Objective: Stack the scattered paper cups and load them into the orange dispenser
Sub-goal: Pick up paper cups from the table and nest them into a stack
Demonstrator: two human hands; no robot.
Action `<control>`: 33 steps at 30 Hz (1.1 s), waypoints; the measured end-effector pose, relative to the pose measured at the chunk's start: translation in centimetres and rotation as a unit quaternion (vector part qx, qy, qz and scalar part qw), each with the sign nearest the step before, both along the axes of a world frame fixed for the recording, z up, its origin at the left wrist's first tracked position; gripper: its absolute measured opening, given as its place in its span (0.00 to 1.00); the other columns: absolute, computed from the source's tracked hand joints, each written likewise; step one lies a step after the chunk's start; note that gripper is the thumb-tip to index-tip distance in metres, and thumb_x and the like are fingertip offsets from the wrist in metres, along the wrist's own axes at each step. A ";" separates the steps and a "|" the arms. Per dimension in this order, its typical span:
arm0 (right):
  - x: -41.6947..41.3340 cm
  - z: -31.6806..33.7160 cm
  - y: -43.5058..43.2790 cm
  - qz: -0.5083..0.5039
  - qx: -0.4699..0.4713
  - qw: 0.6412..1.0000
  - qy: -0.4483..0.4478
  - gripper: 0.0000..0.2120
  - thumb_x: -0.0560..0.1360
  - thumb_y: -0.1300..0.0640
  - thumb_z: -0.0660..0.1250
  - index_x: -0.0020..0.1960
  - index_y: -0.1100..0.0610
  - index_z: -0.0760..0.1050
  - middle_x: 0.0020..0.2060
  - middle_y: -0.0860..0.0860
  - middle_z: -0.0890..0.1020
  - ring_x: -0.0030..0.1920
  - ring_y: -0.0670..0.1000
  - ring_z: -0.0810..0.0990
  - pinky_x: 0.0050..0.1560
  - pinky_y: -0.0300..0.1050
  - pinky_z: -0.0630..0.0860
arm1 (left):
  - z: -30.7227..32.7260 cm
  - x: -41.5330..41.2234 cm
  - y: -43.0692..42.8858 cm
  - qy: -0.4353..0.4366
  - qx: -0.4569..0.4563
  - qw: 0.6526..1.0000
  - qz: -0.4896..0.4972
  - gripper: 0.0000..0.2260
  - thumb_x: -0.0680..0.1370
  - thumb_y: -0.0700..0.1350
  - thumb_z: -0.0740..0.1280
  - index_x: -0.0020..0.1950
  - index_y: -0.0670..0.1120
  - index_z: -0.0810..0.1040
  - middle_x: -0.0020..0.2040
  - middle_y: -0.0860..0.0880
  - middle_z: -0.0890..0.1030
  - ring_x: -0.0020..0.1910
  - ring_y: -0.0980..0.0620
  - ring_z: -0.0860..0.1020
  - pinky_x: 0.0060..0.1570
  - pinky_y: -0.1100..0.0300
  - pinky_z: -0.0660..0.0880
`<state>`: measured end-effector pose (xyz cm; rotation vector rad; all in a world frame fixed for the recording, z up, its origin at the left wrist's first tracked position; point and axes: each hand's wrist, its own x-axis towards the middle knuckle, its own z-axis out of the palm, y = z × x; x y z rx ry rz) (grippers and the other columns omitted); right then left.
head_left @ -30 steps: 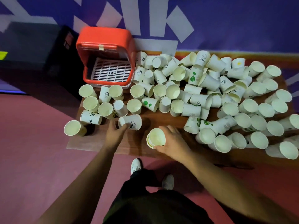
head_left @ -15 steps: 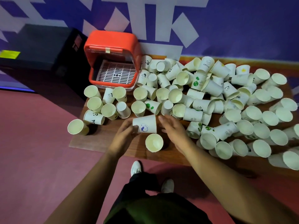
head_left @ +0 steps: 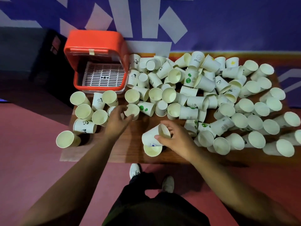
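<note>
Several white paper cups [head_left: 211, 95] lie scattered over the low wooden table [head_left: 128, 149], most of them in a heap at the right. The orange dispenser [head_left: 96, 44] stands at the table's back left, open at the front with a white grille inside. My right hand [head_left: 177, 141] grips a tilted cup with a blue mark [head_left: 150, 136], whose lower end rests on the mouth of an upright cup [head_left: 153, 150] near the front edge. My left hand [head_left: 118, 119] reaches forward, its thumb and fingers closed around the rim of an upright cup [head_left: 132, 110].
A cluster of upright cups [head_left: 84, 111] stands left of my left hand, and one cup [head_left: 66, 139] sits at the table's front-left corner. A black box [head_left: 24, 54] is left of the dispenser. A purple wall runs behind. My shoes [head_left: 135, 170] are on the red floor.
The blue-marked cup passed from my left hand to my right, which lowered it onto the upright cup at the front. My left hand moved forward onto another cup.
</note>
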<state>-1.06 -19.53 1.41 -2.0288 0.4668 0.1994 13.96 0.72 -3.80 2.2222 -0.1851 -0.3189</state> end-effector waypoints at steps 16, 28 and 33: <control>-0.3 -6.8 4.6 0.162 -0.228 0.960 -0.001 0.35 0.74 0.41 0.69 0.74 0.58 0.64 0.71 0.52 0.69 0.70 0.54 0.66 0.72 0.48 0.62 | -5.3 5.8 -2.0 -0.098 0.204 0.933 -0.279 0.35 0.73 0.48 0.76 0.76 0.40 0.69 0.74 0.33 0.68 0.73 0.32 0.67 0.70 0.37 0.68; -0.4 -6.9 4.2 0.026 -0.161 0.986 0.028 0.40 0.73 0.38 0.69 0.77 0.55 0.60 0.75 0.52 0.63 0.75 0.51 0.59 0.74 0.45 0.57 | -5.7 5.9 -1.2 -0.154 0.206 0.914 -0.313 0.23 0.71 0.39 0.77 0.64 0.36 0.77 0.66 0.33 0.75 0.62 0.31 0.74 0.58 0.39 0.76; -0.7 -6.3 2.2 -0.055 -0.172 0.983 0.022 0.33 0.76 0.40 0.66 0.74 0.57 0.65 0.70 0.54 0.68 0.72 0.54 0.65 0.71 0.48 0.63 | -5.5 5.2 -0.5 -0.189 0.218 0.908 -0.304 0.07 0.69 0.40 0.78 0.43 0.39 0.84 0.66 0.32 0.74 0.64 0.30 0.72 0.58 0.38 0.75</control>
